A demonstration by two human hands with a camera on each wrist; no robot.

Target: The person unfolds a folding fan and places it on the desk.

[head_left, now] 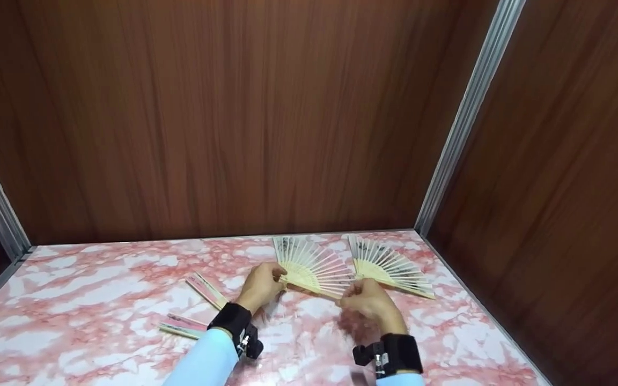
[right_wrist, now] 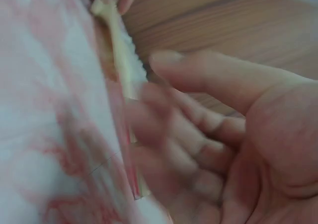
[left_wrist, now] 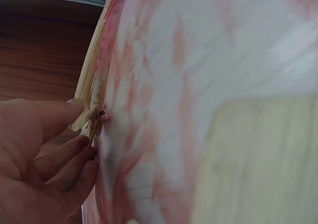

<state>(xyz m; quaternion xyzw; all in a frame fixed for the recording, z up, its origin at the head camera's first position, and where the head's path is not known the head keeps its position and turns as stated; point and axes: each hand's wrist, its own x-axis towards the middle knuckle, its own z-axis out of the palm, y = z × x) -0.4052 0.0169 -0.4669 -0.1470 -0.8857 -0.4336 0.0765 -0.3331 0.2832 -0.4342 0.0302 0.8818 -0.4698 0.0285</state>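
Note:
A spread folding fan (head_left: pixel 309 264), with pale slatted ribs and a white-to-pink leaf, lies near the back of the table. At its pivot end, my left hand (head_left: pixel 262 285) pinches the ribs between thumb and fingers; the left wrist view shows this grip on the fan's edge (left_wrist: pixel 88 80). By the fan's near outer rib is my right hand (head_left: pixel 369 301). In the right wrist view that hand (right_wrist: pixel 233 129) has its thumb apart from its blurred, extended fingers (right_wrist: pixel 189 149), which are beside the fan's edge (right_wrist: pixel 122 60).
To the right lies a second spread fan (head_left: pixel 389 268). Two folded fans (head_left: pixel 205 289) (head_left: pixel 179 327) lie on the left, partly hidden by my left arm. Wood-grain panels (head_left: pixel 244 118) enclose the back and sides of the pink-marbled table (head_left: pixel 89 343).

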